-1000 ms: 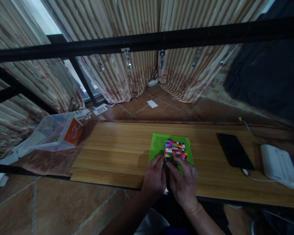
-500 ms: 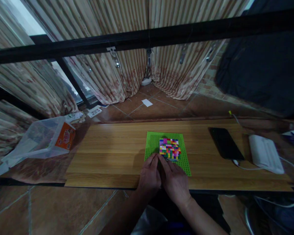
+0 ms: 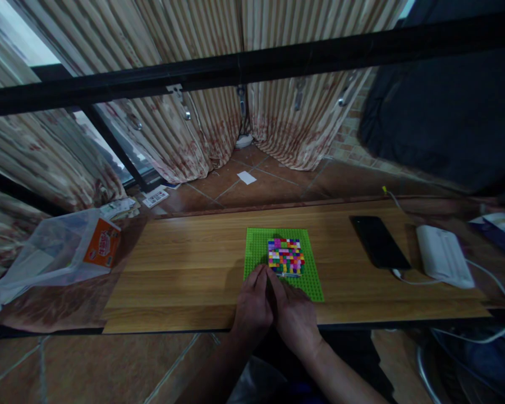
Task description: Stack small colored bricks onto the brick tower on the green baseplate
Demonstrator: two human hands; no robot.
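Observation:
A block of multicoloured toy bricks stands on a green studded baseplate in the middle of the wooden table. My left hand and my right hand meet at the block's near left corner, over the baseplate. Fingers and thumbs on both hands are pinched closed, with the tips side by side. Whatever they grip is hidden or too small to make out. Along the block's near edge, just right of my fingertips, runs a thin greyish strip.
On the table's right lie a black phone and a white power bank, joined by a white cable. At the left is a clear plastic bin with an orange label. A black bar crosses before the curtains.
The view has shifted slightly, so most of the scene sits a little further left. Both hands keep their pinch at the same corner of the brick block.

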